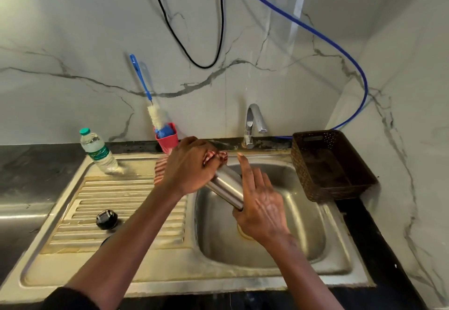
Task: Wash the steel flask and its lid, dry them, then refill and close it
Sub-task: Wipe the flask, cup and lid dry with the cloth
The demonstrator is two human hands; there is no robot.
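Note:
The steel flask (pixel 227 185) is held tilted over the sink basin (pixel 298 222), its mouth end pointing up and away. My left hand (pixel 189 166) wraps a red-and-white striped cloth (pixel 213 157) around the flask's upper end. My right hand (pixel 260 210) supports the flask's base from below, forefinger stretched out along its side. The black lid (pixel 106 218) lies by itself on the ribbed draining board (pixel 126 210), left of my forearm.
A plastic water bottle (pixel 98 151) with a green cap stands at the board's back left. A blue-handled bottle brush (pixel 150 100) sits in a pink cup (pixel 168 139). The tap (pixel 254 122) is behind the basin. A brown woven basket (pixel 332 166) stands at the right.

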